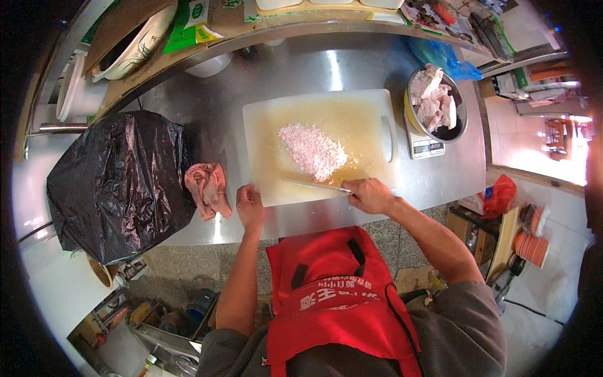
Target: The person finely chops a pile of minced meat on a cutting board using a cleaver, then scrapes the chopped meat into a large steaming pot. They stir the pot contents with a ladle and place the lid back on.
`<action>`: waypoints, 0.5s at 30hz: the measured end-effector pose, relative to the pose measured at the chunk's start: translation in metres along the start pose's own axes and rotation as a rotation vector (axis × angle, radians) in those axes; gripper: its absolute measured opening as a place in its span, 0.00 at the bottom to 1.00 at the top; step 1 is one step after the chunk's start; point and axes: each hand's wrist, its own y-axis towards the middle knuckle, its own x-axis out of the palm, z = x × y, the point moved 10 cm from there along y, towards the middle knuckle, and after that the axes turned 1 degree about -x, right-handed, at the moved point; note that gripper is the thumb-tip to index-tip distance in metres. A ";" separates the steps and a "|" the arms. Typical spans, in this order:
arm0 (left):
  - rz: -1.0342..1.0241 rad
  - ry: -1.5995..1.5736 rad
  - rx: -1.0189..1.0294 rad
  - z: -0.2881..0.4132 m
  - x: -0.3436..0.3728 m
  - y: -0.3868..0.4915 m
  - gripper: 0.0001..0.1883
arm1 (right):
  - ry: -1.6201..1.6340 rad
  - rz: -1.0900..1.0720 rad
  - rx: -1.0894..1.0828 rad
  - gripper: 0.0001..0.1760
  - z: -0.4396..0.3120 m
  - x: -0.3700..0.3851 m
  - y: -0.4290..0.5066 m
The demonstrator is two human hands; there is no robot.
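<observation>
My right hand [370,195] grips the handle of a knife [315,185], whose blade lies low over the near part of a worn white cutting board [264,113]. Just beyond the blade is a heap of finely chopped pale pink meat [313,151], with small bits scattered at its right. My left hand [249,201] rests with curled fingers at the board's near left corner; whether it holds anything cannot be seen. A crumpled pink cloth [207,191] lies left of it. At the right, a metal bowl with pieces of raw meat [433,103] stands on a digital kitchen scale [427,148].
A black plastic bag [122,188] covers something bulky at the left of the steel counter [301,61]. A shelf [245,23] with containers and packets runs along the back. A blue plastic bag [445,56] lies behind the bowl.
</observation>
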 end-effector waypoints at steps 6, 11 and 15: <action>-0.032 0.003 -0.047 -0.001 0.008 -0.004 0.11 | -0.085 0.095 0.027 0.16 0.026 -0.044 0.017; -0.016 0.054 0.029 0.014 0.015 -0.008 0.12 | -0.025 0.191 0.076 0.16 0.021 -0.061 -0.001; -0.079 0.201 0.064 0.019 0.025 -0.005 0.16 | 0.197 0.460 0.229 0.13 0.022 -0.073 -0.031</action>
